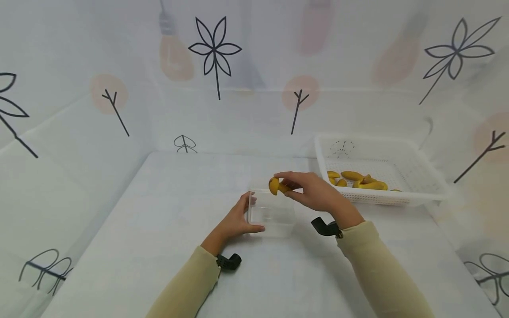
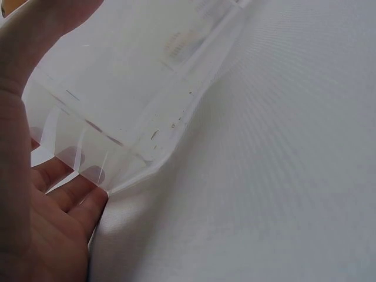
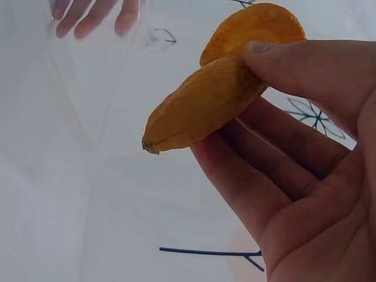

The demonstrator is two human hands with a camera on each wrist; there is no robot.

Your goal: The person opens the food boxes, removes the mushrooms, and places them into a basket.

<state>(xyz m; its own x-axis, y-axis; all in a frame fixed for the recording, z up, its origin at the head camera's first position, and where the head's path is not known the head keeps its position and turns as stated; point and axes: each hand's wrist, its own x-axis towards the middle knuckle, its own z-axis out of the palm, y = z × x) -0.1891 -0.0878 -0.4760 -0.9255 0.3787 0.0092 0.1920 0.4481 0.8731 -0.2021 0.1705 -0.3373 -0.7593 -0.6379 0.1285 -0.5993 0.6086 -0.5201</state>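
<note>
My right hand (image 1: 308, 190) pinches a yellow mushroom-like piece (image 1: 274, 186) between thumb and fingers, above a clear plastic box (image 1: 274, 229). Up close in the right wrist view, the piece (image 3: 200, 106) has a long body with a brown tip and a rounded, cap-like part behind it. The left hand (image 1: 237, 219) holds the box by its left side, its thumb on the near side. Through the clear wall in the left wrist view, fingertips (image 2: 91, 173) show pressed against the plastic.
A white perforated basket (image 1: 429, 187) stands at the back right, with several yellow pieces (image 1: 370, 183) lying in it. White cloth covers the table (image 1: 191, 185). Behind and at both sides hangs patterned fabric (image 1: 250, 119).
</note>
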